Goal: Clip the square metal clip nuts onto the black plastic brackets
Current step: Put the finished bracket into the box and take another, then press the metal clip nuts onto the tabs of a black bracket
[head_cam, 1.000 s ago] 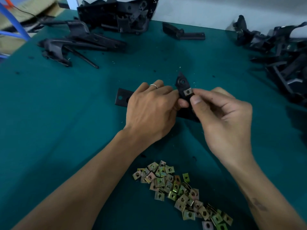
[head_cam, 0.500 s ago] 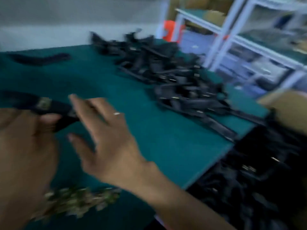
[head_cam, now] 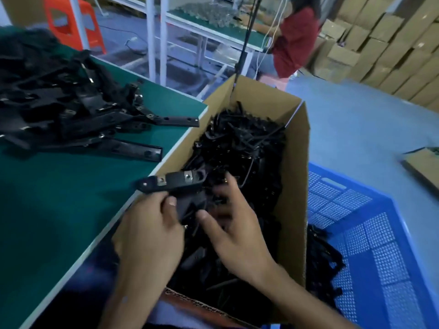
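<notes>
The left hand (head_cam: 152, 224) is gripping the clipped bracket (head_cam: 172, 182) over the box (head_cam: 294, 186); right hand (head_cam: 235, 224) is hovering open, empty. Release low, avoiding tangles.

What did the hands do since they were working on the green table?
The view swung right, from the table's middle to a cardboard box beside the green table. The left hand carried the bracket, now wearing two clip nuts, over the box. The right hand let go and spreads open above the brackets inside. The left hand still holds the bracket.
</notes>
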{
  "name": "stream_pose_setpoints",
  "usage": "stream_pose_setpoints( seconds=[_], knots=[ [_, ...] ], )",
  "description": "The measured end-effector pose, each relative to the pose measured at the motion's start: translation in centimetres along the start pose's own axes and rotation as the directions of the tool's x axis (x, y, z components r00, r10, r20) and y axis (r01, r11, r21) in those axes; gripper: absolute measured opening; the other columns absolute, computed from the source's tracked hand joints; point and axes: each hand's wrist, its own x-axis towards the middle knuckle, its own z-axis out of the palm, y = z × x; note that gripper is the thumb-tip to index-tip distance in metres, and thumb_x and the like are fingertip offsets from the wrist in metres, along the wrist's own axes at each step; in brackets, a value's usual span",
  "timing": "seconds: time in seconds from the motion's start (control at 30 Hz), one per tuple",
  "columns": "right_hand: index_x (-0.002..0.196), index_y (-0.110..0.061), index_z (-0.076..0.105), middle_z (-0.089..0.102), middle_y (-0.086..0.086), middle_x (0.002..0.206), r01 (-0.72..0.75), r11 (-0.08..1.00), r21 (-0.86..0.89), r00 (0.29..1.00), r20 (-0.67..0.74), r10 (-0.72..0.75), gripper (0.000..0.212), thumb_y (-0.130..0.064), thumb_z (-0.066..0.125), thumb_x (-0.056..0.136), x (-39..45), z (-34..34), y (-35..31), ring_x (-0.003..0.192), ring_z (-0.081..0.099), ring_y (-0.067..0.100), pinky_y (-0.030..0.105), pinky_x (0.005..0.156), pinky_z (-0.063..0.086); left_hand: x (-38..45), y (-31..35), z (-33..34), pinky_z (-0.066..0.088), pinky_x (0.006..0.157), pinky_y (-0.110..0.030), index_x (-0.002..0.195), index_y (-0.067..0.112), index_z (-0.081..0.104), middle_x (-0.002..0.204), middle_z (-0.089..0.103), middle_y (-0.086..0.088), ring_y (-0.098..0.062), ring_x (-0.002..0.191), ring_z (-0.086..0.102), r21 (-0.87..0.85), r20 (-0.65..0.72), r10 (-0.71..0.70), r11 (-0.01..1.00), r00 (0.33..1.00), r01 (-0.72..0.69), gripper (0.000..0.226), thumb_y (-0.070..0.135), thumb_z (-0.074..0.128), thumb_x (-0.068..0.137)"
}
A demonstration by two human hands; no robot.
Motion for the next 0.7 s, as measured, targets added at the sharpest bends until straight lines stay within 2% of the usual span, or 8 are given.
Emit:
stream_pose_setpoints(
  seconds=[0.07, 0.17, 0.23, 0.3, 0.37, 0.47, 0.57, 0.7],
  knots=[
    [0.121, -0.025, 0.064, 0.071, -0.008, 0.107, -0.334, 0.900, 0.279, 0.942, 0.130, 0.309, 0.028, -0.040, 0.066, 0.097, -1.7, -0.3, 2.3, 0.093, 0.069, 0.013, 0.048, 0.093, 0.056, -0.2, 1.5, 4.4, 0.043, 0.087, -0.029, 0.127, 0.010, 0.064, 0.122, 0.067, -0.011, -0.029, 0.113, 0.061, -0.153, 0.223, -0.197, 0.960, 0.955, 0.234, 0.030, 0.014, 0.056, 0.098],
    [0.113, -0.006, 0.067, 0.075, 0.011, 0.101, -0.591, 0.665, 0.457, 0.806, 0.294, 0.514, 0.020, -0.021, 0.064, 0.100, -2.9, 0.0, 5.3, 0.093, 0.071, 0.026, 0.055, 0.094, 0.057, -1.1, 2.4, 10.5, 0.042, 0.099, -0.025, 0.143, 0.009, 0.050, 0.138, 0.058, -0.008, -0.022, 0.124, 0.057, -0.256, 0.426, -0.222, 0.900, 0.877, 0.353, 0.045, 0.012, 0.057, 0.098],
    [0.112, -0.008, 0.070, 0.074, 0.022, 0.105, -0.623, 0.602, 0.500, 0.769, 0.249, 0.588, 0.019, -0.007, 0.056, 0.100, -2.2, 0.0, 7.0, 0.096, 0.072, 0.037, 0.052, 0.088, 0.059, -1.6, 2.3, 13.3, 0.037, 0.095, -0.019, 0.146, 0.012, 0.047, 0.141, 0.056, -0.005, -0.018, 0.129, 0.053, -0.223, 0.465, -0.200, 0.916, 0.862, 0.333, 0.048, 0.016, 0.056, 0.099],
    [0.113, -0.009, 0.068, 0.073, 0.023, 0.102, -0.621, 0.572, 0.536, 0.738, 0.154, 0.657, 0.019, -0.009, 0.052, 0.102, -0.6, -0.1, 8.8, 0.091, 0.072, 0.036, 0.047, 0.076, 0.058, -2.0, 1.9, 15.1, 0.040, 0.099, -0.023, 0.147, 0.016, 0.046, 0.141, 0.055, -0.003, -0.019, 0.130, 0.052, -0.183, 0.522, -0.207, 0.920, 0.827, 0.345, 0.048, 0.023, 0.054, 0.100],
    [0.115, -0.008, 0.061, 0.071, 0.019, 0.103, -0.636, 0.573, 0.517, 0.704, 0.085, 0.705, 0.017, -0.013, 0.050, 0.103, 1.8, 0.1, 10.4, 0.092, 0.072, 0.033, 0.049, 0.078, 0.059, -1.7, 0.8, 15.9, 0.047, 0.099, -0.029, 0.146, 0.020, 0.046, 0.141, 0.056, -0.002, -0.021, 0.128, 0.054, -0.114, 0.607, -0.220, 0.927, 0.764, 0.357, 0.045, 0.029, 0.048, 0.102],
    [0.109, 0.002, 0.062, 0.068, 0.018, 0.100, -0.689, 0.429, 0.584, 0.620, 0.170, 0.766, 0.025, -0.012, 0.043, 0.101, 6.0, 2.1, 12.7, 0.090, 0.067, 0.034, 0.047, 0.081, 0.056, -0.5, -0.5, 15.9, 0.039, 0.112, -0.036, 0.156, 0.024, 0.029, 0.161, 0.030, 0.001, -0.021, 0.144, 0.035, -0.065, 0.718, -0.254, 0.902, 0.648, 0.427, 0.053, 0.033, 0.040, 0.106],
    [0.087, -0.002, 0.060, 0.063, 0.016, 0.078, -0.641, 0.214, 0.737, 0.551, 0.249, 0.796, 0.025, -0.012, 0.040, 0.097, 11.0, 4.7, 14.1, 0.069, 0.059, 0.031, 0.036, 0.063, 0.051, 0.8, -1.2, 15.0, 0.023, 0.120, -0.036, 0.158, 0.026, 0.020, 0.166, 0.007, 0.007, -0.019, 0.152, 0.015, -0.080, 0.643, -0.266, 0.909, 0.718, 0.409, 0.055, 0.033, 0.037, 0.107],
    [0.085, -0.007, 0.053, 0.053, 0.013, 0.075, -0.565, 0.096, 0.819, 0.549, 0.287, 0.785, 0.026, 0.000, 0.035, 0.102, 19.2, 8.8, 15.1, 0.064, 0.052, 0.021, 0.032, 0.058, 0.051, 0.4, -2.7, 11.3, 0.024, 0.119, -0.026, 0.152, 0.022, 0.039, 0.161, 0.027, 0.009, -0.006, 0.147, 0.026, -0.140, 0.617, -0.164, 0.939, 0.770, 0.313, 0.047, 0.031, 0.040, 0.106]
  ],
)
